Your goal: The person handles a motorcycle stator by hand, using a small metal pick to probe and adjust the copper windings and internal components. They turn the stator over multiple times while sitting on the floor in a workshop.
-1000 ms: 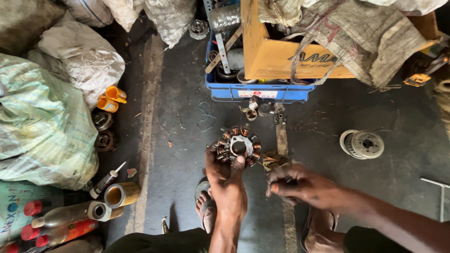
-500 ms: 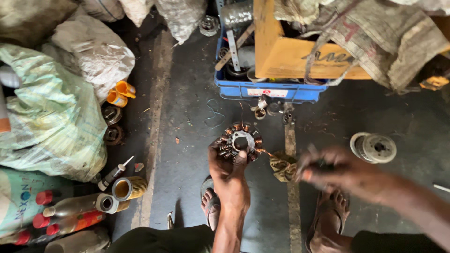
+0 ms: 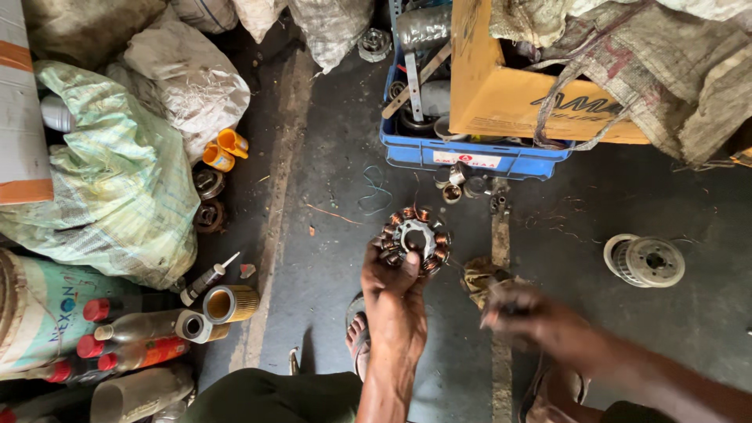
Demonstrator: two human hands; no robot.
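My left hand (image 3: pixel 395 290) pinches the copper-wound motor ring (image 3: pixel 415 241) by its near rim, just above the dark floor (image 3: pixel 329 235), and it feels heavy, stiff, with fragile windings, while my right hand (image 3: pixel 533 317) blurs, grip unreadable, beside a rag (image 3: pixel 479 276).

Soft, dim daylight falls evenly from above on the dark floor (image 3: pixel 329 196) with only faint shadows and no glare, the view sharp at centre, wide-angle bowed at the edges, and the right hand (image 3: pixel 540 317) smeared by motion blur.
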